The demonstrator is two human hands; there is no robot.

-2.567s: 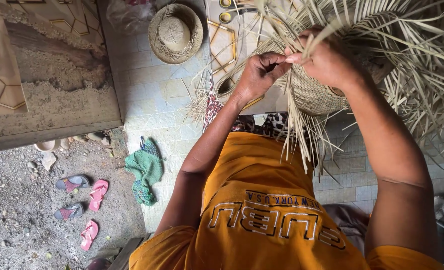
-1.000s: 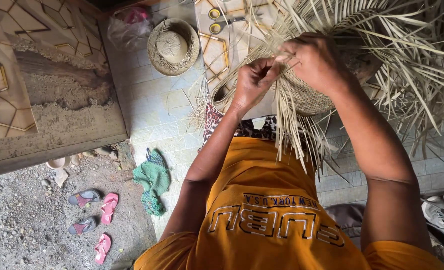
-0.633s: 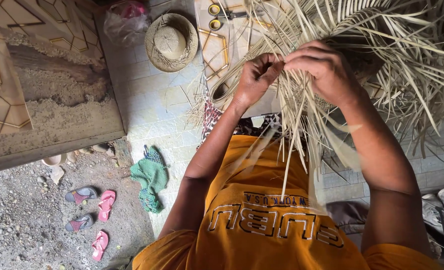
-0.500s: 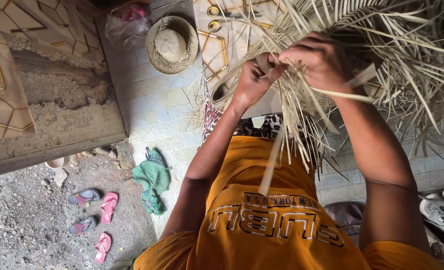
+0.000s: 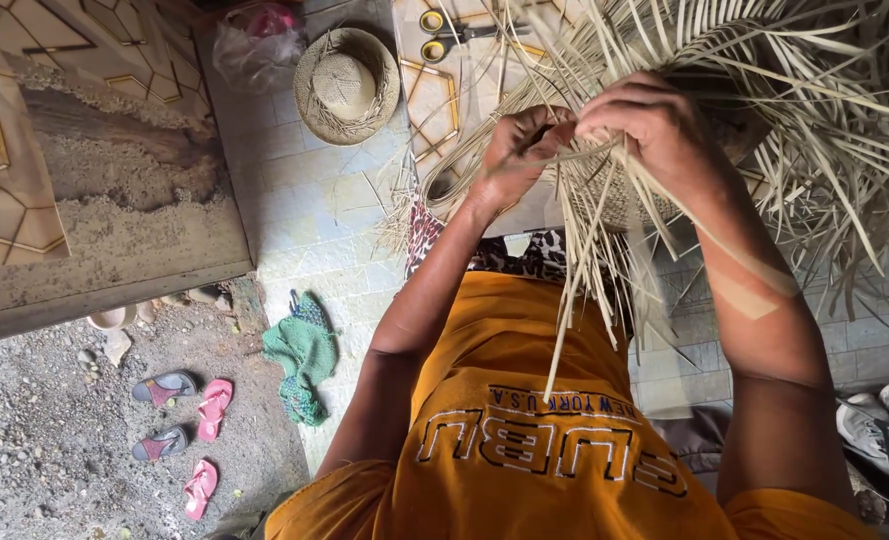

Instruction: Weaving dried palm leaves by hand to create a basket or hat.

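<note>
A half-woven straw piece [image 5: 619,200] of pale palm strips is held up in front of my chest, with many loose strips [image 5: 824,120] fanning out to the right and hanging down over my orange shirt. My left hand [image 5: 519,145] is closed on a few strips at the woven edge. Touching it on the right, my right hand [image 5: 654,125] pinches other strips against the weave. One wide strip [image 5: 754,285] lies blurred across my right forearm.
A finished straw hat [image 5: 347,85] lies on the tiled floor, with scissors [image 5: 444,35] on a patterned mat and a plastic bag [image 5: 259,40] nearby. A green knitted cloth [image 5: 302,355], several sandals [image 5: 179,420] on gravel, and shoes [image 5: 879,415] at the right edge.
Both hands stayed on the weave while working the strips. A wide strip that hung down over my shirt has swung right and now lies across my right forearm.
</note>
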